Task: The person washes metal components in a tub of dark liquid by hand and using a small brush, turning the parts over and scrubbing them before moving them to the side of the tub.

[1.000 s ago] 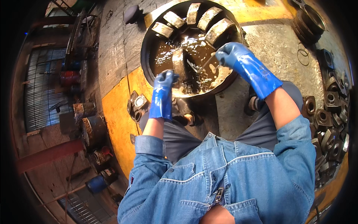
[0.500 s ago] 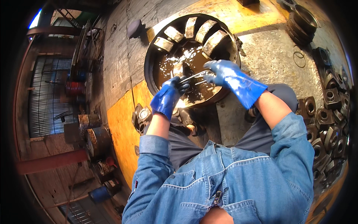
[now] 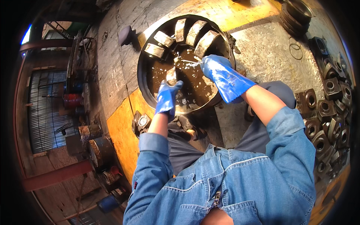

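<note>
Part (image 3: 171,76), metal, one: in the tub (image 3: 143,75), left of its middle, rising from brown liquid (image 3: 193,88). Left hand (image 3: 167,98): at the part's near end, thumb spread, fingers partly open; grip or mere touch cannot be told; the position would suit steadying it. Right hand (image 3: 214,66): fingers closed around a thin rod (image 3: 189,61), which points left over the liquid, presumably gripped by one end for reach. Curved blocks (image 3: 195,33), five: fanned along the far wall, apparently leaving the middle for work. Floor (image 3: 262,63): carries the tub before the knees, within both hands' reach. Heap (image 3: 324,108), metal: far right, off to the side.
</note>
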Demonstrator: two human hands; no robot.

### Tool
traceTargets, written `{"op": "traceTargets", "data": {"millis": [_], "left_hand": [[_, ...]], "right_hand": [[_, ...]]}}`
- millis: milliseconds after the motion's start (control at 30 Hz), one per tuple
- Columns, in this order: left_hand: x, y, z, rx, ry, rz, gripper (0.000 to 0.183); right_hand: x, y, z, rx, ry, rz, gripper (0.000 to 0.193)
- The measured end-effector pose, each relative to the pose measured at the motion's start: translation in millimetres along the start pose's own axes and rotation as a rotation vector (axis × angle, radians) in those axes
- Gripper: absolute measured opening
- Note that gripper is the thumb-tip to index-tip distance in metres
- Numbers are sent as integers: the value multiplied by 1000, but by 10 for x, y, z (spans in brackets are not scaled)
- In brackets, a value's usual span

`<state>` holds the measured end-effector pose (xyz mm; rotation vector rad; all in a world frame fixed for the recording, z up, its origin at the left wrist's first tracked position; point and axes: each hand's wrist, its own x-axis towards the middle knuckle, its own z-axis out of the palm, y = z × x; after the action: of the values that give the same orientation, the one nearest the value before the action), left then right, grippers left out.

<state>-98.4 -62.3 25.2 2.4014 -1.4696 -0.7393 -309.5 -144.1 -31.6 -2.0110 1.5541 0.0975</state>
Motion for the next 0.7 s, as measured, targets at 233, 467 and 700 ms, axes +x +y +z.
{"op": "traceTargets", "data": {"millis": [233, 467, 700], "left_hand": [[538, 17, 482, 308, -1, -188, 47], [300, 93, 574, 321, -126, -68, 61], [337, -206, 407, 284, -60, -42, 64]], "right_hand": [[186, -7, 148, -69, -223, 1, 25], [325, -117, 380, -133, -338, -1, 48], [306, -299, 536, -152, -239, -30, 40]]}}
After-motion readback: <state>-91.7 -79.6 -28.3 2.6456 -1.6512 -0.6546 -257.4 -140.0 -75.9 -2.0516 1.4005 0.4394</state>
